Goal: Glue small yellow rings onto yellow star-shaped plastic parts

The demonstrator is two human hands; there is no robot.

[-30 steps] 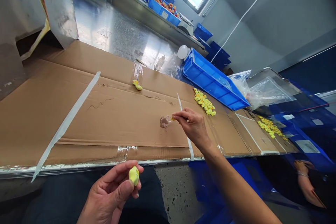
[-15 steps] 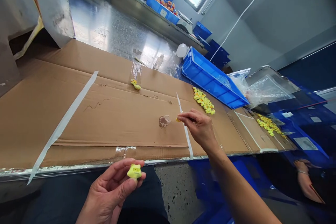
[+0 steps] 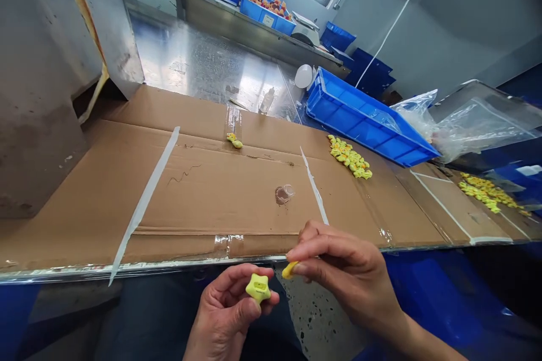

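My left hand (image 3: 224, 316) holds a yellow star-shaped foam piece (image 3: 258, 287) between thumb and fingers, just below the table's near edge. My right hand (image 3: 345, 268) is close to its right, pinching a small yellow-orange piece (image 3: 289, 269) at the fingertips. The two hands are apart. Farther onto the cardboard-covered table (image 3: 199, 203) stands a small clear plastic cup (image 3: 284, 193) beside a brown stain. A lone yellow duck figure (image 3: 234, 140) lies near the far side, and a pile of similar figures (image 3: 349, 157) lies to the right.
A blue plastic crate (image 3: 364, 121) stands behind the pile, with clear plastic bags (image 3: 478, 121) to its right. A second yellow pile (image 3: 483, 192) lies farther right. White tape strips cross the cardboard. A metal pillar (image 3: 42, 96) rises at the left.
My right hand has moved back from beside the cup toward the near edge, closer to my left hand. The view has shifted slightly, and the star piece sits a little farther right.
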